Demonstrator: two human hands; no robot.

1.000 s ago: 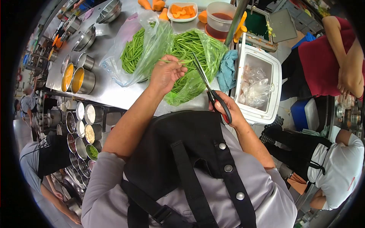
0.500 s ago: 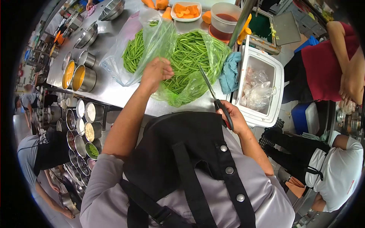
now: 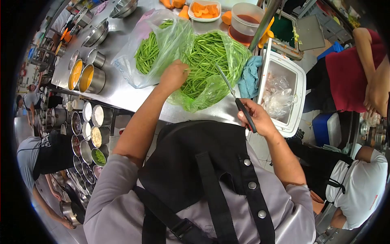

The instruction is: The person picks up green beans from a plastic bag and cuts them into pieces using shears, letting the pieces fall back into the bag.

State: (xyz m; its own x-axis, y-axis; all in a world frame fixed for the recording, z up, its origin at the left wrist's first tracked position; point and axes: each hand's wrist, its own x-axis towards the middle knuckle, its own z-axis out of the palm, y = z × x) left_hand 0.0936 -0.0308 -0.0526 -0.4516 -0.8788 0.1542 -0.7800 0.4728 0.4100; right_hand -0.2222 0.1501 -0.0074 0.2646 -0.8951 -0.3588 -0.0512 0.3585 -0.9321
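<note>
The left hand (image 3: 174, 76) curls at green beans (image 3: 207, 55) in a plastic bag (image 3: 211, 92), its hold unclear, apparently picking, which next calls for separating single beans, while the right hand (image 3: 260, 118) grips scissors (image 3: 245, 114).

Commercial kitchen — steel counter (image 3: 122, 44) beneath and beyond the left fingers (image 3: 185, 68); metal pots (image 3: 96, 81) leftward of them; racked ingredient tins (image 3: 97, 116) farther left; aproned co-worker (image 3: 345, 179) well right of the right fingers (image 3: 245, 116).
</note>
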